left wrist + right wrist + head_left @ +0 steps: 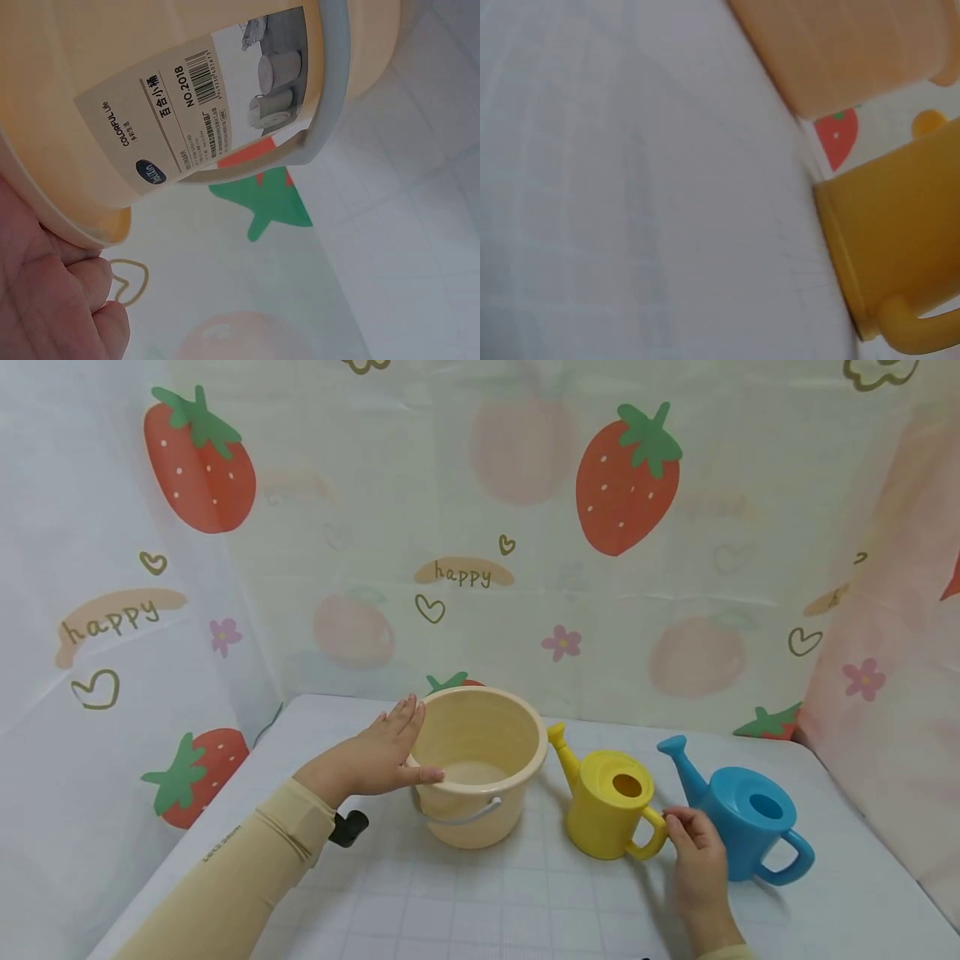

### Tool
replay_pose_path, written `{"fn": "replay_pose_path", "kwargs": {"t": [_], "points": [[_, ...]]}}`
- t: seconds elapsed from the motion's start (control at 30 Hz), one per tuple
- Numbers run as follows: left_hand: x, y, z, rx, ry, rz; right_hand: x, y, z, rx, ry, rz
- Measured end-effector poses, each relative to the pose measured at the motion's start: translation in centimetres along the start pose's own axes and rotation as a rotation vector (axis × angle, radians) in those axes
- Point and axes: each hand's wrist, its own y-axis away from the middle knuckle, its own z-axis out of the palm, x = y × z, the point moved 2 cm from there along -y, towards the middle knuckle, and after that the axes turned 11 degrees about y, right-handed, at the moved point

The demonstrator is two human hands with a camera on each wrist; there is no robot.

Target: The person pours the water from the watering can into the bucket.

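Observation:
My left hand point(386, 756) rests at the left rim of a cream plastic bucket point(480, 814), fingers straight and thumb over the near rim. The left wrist view shows the bucket's paper label point(187, 97) and grey carry handle point(330, 90), with the left fingers point(94, 281) at the rim. My right hand point(699, 856) has its loosely bent fingertips right at the outer side of the yellow watering can's handle point(656, 835). The yellow watering can point(603, 818) stands upright, spout toward the bucket. The right wrist view shows the yellow can point(900, 232) but not the hand.
A blue watering can point(750, 827) stands just right of and behind my right hand. A small black object point(349, 828) shows beside the left wrist. The white table point(450, 902) is backed by a strawberry-printed curtain point(480, 635), which also hangs at both sides.

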Motion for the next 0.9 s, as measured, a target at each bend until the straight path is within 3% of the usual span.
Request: {"fn": "replay_pose_path", "kwargs": {"t": [0.2,0.4,0.5,0.63,0.73,0.9], "points": [[0.0,0.0,0.0,0.001,0.005,-0.009,0.6,-0.8,-0.9,0.037,-0.007,-0.066],[-0.1,-0.1,0.1,0.001,0.001,-0.012,0.2,-1.8,-2.9,0.096,-0.135,-0.102],[-0.1,0.0,0.0,0.001,0.000,-0.013,2.5,-3.9,-4.0,0.104,-0.212,-0.219],[0.0,0.1,0.0,0.000,-0.003,-0.013,0.1,-2.8,-5.7,0.135,-0.276,-0.244],[-0.1,0.0,0.0,0.002,-0.009,-0.009,-4.0,-0.5,-7.0,0.172,-0.270,-0.163],[-0.1,0.0,0.1,0.004,-0.010,0.000,-3.9,-0.8,-8.7,0.248,-0.182,-0.189]]}}
